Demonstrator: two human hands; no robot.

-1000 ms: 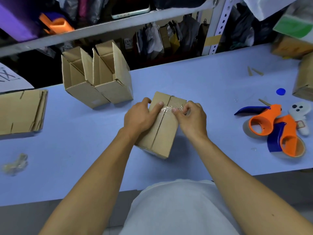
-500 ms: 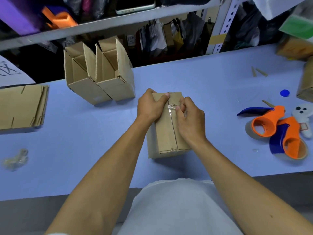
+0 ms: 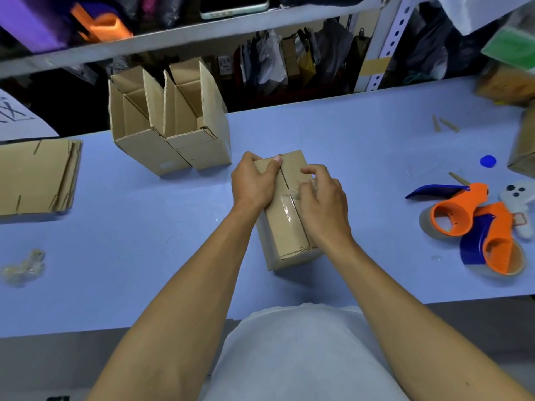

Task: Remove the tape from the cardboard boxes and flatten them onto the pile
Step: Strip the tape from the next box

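At the centre of the frame, on the pale blue table (image 3: 362,146), a closed cardboard box (image 3: 289,227) lies with its seamed face up, a strip of clear tape (image 3: 286,208) running along the seam between its two flaps. The left hand (image 3: 253,183) grips the far left part of the box, fingers curled over the edge and the thumb pressed flat beside the seam. The right hand (image 3: 324,198) sits on the right flap with its fingers bent, pinching a loosened, crumpled bit of the tape just right of the seam.

Toward the upper left, two open boxes (image 3: 173,140) stand side by side, touching, their flaps raised. At the left edge of the frame a pile of flattened cardboard (image 3: 37,175) lies on the table, well apart from the box being handled. Below it, near the lower left, a crumpled wad of used tape (image 3: 24,266) rests on the table.

On the right side, two orange and blue tape dispensers (image 3: 477,227) lie against each other, with a small white object (image 3: 518,198) just beside them and a blue disc (image 3: 487,161) farther up.
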